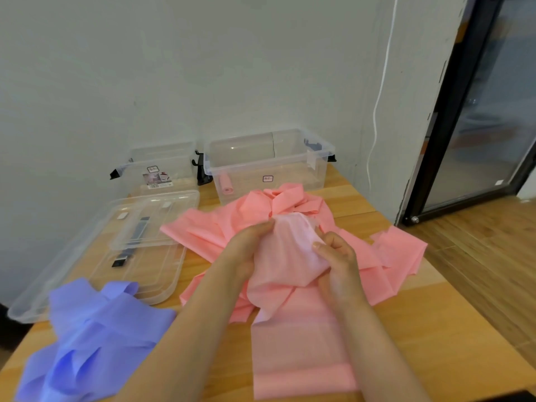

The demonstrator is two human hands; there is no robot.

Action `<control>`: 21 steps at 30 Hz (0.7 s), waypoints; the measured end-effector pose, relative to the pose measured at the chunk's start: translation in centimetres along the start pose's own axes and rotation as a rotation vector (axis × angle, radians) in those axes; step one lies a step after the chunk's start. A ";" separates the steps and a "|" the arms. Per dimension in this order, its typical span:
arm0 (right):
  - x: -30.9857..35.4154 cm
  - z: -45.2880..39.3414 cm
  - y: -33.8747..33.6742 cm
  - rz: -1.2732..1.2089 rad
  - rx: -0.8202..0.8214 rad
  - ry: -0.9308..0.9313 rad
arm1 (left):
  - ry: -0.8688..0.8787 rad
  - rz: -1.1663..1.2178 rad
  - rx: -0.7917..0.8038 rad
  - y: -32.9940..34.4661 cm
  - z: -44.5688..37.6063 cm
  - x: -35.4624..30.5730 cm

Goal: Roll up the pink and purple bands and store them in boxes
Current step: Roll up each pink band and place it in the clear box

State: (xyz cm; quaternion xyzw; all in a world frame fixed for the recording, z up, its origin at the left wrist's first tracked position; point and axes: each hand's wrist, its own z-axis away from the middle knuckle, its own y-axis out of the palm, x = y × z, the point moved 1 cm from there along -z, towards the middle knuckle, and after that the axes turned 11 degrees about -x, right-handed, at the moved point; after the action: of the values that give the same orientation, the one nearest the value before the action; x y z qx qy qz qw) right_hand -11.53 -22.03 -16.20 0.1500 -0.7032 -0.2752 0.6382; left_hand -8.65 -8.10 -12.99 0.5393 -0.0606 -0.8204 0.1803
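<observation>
A heap of pink bands (220, 230) lies in the middle of the wooden table (429, 329). My left hand (249, 250) and my right hand (338, 265) both pinch one pale pink band (287, 256), lifted above the heap; its free end trails toward me over the table. A pile of purple bands (95, 338) lies at the front left. Two clear boxes stand against the wall: the right box (293, 161) holds one rolled pink band (226, 184), the left box (162, 166) shows only a label.
Two clear lids (139, 256) lie stacked at the left, between the left box and the purple pile. The wall is close behind the boxes. A black-framed glass door (464, 111) stands at the right, beyond the table's edge.
</observation>
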 end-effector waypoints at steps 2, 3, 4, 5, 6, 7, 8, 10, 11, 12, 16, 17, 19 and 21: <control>0.0 -0.1 -0.2 0.029 0.016 -0.042 | 0.102 0.056 0.020 -0.1 -0.3 -0.6; 0.1 -0.1 -0.2 0.039 0.025 -0.063 | 0.117 0.091 0.058 -0.1 -0.3 -0.8; 0.0 -0.2 -0.3 0.043 0.021 -0.076 | 0.116 0.133 0.103 -0.3 -0.3 -1.0; -0.1 -0.3 -0.3 0.045 0.016 -0.079 | 0.101 0.172 0.149 -0.4 -0.2 -1.2; -0.2 -0.5 -0.4 0.057 -0.005 -0.072 | 0.070 0.207 0.193 -0.6 -0.1 -1.3; -0.3 -0.6 -0.5 0.074 -0.019 -0.063 | 0.030 0.241 0.233 -0.8 0.1 -1.3; -0.3 -0.6 -0.4 0.075 -0.028 -0.046 | -0.009 0.272 0.277 -0.9 0.3 -1.2; -0.4 -0.6 -0.3 0.006 0.002 0.031 | -0.014 0.297 0.325 -1.3 0.4 -0.9; -0.3 -0.6 -0.1 -0.042 0.022 0.088 | 0.025 0.286 0.318 -1.5 0.2 -0.7; -0.2 -0.7 0.1 -0.081 0.024 0.148 | 0.074 0.263 0.294 -1.8 0.0 -0.6; 0.4 -1.8 0.6 -0.048 -0.103 0.228 | 0.273 0.095 0.109 -2.4 -0.9 -0.9; 0.5 -2.1 0.7 0.001 -0.125 0.180 | 0.320 0.061 0.085 -2.4 -1.0 -1.1; 0.7 -3.1 1.2 0.104 -0.139 0.084 | 0.379 0.054 0.061 -2.1 -0.9 -1.6; 1.2 -4.0 1.8 0.177 -0.108 0.011 | 0.424 0.081 0.068 -1.7 -1.1 -2.2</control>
State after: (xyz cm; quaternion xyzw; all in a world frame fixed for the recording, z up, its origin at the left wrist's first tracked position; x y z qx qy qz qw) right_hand -7.56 -21.99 -14.04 0.0543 -0.6942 -0.2547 0.6710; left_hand -7.25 -5.60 -12.03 0.7025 -0.0705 -0.6783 0.2038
